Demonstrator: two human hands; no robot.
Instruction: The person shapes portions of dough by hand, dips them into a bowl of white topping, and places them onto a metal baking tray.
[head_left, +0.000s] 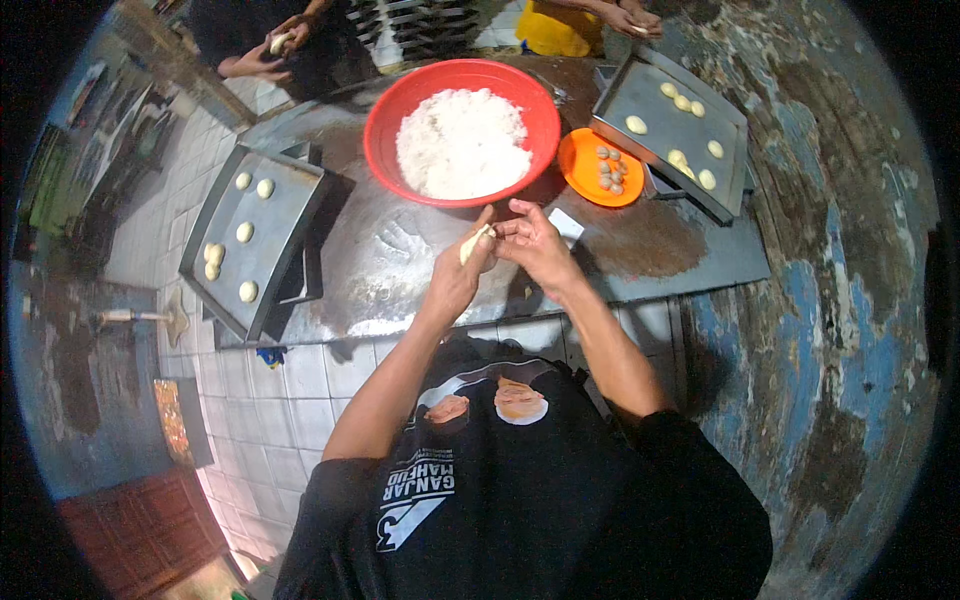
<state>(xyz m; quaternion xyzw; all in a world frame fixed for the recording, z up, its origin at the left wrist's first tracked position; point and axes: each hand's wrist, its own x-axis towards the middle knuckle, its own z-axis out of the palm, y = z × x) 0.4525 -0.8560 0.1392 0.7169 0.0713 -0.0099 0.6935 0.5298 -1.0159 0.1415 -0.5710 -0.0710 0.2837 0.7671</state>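
My left hand (460, 265) is closed on a pale piece of dough (474, 243) over the near middle of the metal table (390, 300). My right hand (528, 245) meets it from the right, its thumb and fingertips pressed at the dough's edge. Just beyond both hands stands a red basin (380, 140) of white powder (460, 140). An orange plate (575, 170) with several small brownish balls (610, 165) lies right of the basin, and a small white rectangular piece (565, 225) lies flat beside my right hand.
Metal trays with several dough balls lie at left (275, 200) and back right (650, 90). Across the table, one person's hands (270, 55) hold dough at back left and another's (635, 22) work at back right. A wooden post (190, 70) stands left.
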